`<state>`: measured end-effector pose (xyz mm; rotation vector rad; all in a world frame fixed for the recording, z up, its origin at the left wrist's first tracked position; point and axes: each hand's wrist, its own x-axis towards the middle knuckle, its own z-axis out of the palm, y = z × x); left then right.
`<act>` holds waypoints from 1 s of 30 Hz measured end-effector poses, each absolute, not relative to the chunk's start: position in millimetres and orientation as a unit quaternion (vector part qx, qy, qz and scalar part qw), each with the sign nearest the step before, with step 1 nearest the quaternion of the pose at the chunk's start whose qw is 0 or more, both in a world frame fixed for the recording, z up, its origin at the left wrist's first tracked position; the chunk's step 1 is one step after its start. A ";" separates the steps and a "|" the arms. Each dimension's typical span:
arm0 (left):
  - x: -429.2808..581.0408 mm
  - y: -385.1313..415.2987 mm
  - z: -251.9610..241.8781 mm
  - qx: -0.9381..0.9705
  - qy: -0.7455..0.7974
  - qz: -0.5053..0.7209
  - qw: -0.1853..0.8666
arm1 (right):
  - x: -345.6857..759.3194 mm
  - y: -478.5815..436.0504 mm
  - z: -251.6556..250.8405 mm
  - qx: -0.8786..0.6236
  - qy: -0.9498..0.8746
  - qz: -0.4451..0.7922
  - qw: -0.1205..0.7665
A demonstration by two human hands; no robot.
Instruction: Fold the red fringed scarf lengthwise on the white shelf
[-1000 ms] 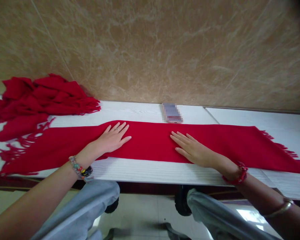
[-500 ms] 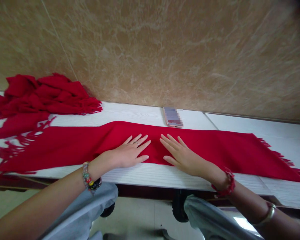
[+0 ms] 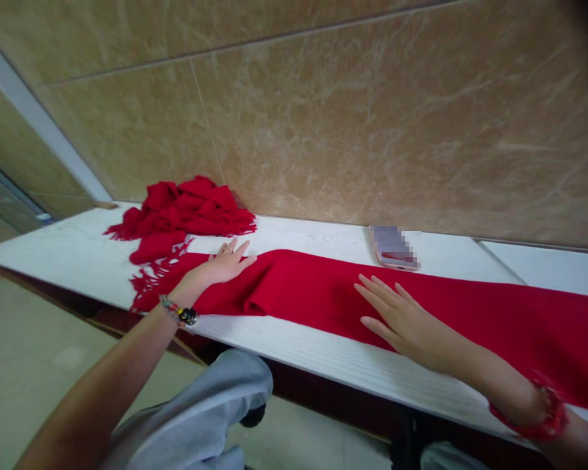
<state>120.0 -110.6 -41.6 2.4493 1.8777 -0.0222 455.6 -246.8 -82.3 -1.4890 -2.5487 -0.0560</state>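
A long red scarf (image 3: 323, 294) with fringed ends lies stretched along the white tabletop, its right end out of view. My left hand (image 3: 228, 262) is open, fingers spread, on or just over the scarf's left part near its far edge. A raised fold runs across the cloth to the right of that hand. Over the scarf's middle, my right hand (image 3: 396, 320) is open with its fingers stretched out; I cannot tell whether it touches the cloth. Neither hand grips anything.
A crumpled heap of red fringed cloth (image 3: 191, 209) lies at the back left against the tiled wall (image 3: 347, 130). Behind the scarf a phone (image 3: 394, 247) rests on the white tabletop (image 3: 68, 251). My knee is under the table's front edge.
My view has turned to the left. My left hand has slid left along the scarf toward its fringed end, while my right hand stays near the middle. The hands are farther apart.
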 end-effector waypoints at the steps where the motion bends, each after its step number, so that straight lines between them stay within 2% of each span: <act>1: 112.6 -114.7 -47.6 0.773 0.634 -0.008 0.033 | 451.6 -242.9 -83.1 -0.498 -0.859 -0.029 0.111; 4: 99.3 -128.3 -66.3 0.753 0.657 -0.013 0.030 | 442.2 -232.7 -91.7 -0.493 -0.861 -0.025 0.120; 8: 76.4 -122.4 -76.3 0.793 0.609 -0.003 -0.003 | 442.4 -228.5 -108.2 -0.491 -0.865 -0.014 0.102; 15: 30.1 -91.7 -58.9 0.836 0.549 -0.026 0.016 | 450.2 -230.4 -113.4 -0.485 -0.868 -0.021 0.110; 23: 59.6 -72.7 -48.9 0.909 0.413 0.005 0.062 | 452.7 -231.1 -112.5 -0.475 -0.875 -0.012 0.096; 30: 39.1 -50.1 -55.9 0.871 0.485 0.047 -0.059 | 463.8 -237.7 -109.3 -0.468 -0.878 0.023 0.095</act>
